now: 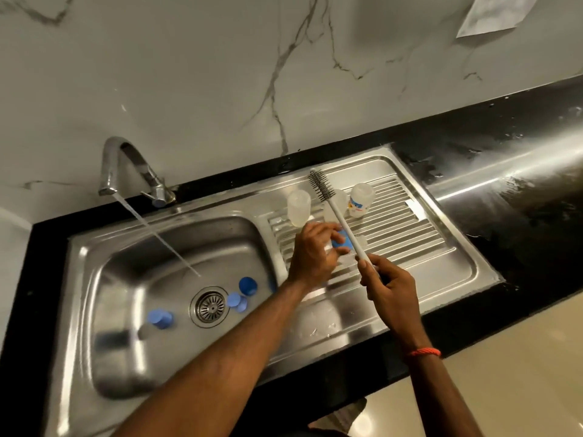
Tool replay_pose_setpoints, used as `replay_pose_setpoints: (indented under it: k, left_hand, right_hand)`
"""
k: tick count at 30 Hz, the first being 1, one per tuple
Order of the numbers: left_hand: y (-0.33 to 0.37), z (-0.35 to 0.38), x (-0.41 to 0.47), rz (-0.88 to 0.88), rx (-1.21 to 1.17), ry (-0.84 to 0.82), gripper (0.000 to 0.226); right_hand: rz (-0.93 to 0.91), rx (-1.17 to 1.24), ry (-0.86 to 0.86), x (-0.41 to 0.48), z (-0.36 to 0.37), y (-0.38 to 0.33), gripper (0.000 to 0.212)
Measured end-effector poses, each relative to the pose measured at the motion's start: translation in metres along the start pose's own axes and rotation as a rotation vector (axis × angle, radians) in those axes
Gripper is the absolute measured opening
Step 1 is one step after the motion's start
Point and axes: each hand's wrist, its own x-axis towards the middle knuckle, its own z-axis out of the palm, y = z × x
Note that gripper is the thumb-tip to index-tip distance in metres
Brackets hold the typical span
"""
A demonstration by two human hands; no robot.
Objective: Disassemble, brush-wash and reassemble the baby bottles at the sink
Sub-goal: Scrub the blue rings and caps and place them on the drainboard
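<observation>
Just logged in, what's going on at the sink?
The left hand holds a blue part over the drainboard while the right hand holds the brush by its handle. Clear bottles stand on the drainboard, more blue parts lie in the basin, and the tap is running.

water runs from the tap (pixel 126 165) into the sink bowl (pixel 104 279), landing just behind the drain (pixel 209 306). blue caps (pixel 161 318) lie in the bowl on both sides of the drain. farther right of the drain, over the ribbed draining board (pixel 410 234), the left hand (pixel 315 250) holds a blue piece (pixel 342 242) — the right hand (pixel 389 288) grips the bottle brush (pixel 334 212) by its handle. clear bottles (pixel 298 208) stand just beyond.
</observation>
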Motion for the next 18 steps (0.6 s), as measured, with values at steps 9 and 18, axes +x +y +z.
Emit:
replay_pose_setpoints:
  k: [9,18]
  left_hand:
    - [-0.082,-0.124,-0.004,-0.971,-1.021,0.78,0.006]
    - [-0.135,-0.2,-0.026,-1.071,-1.47,0.978,0.025]
  right_hand:
    - [-0.057,0.002,-0.17,0.007,0.059,-0.018,0.013]
    - [-0.056,0.004,-0.286,0.003,0.088,-0.034,0.01]
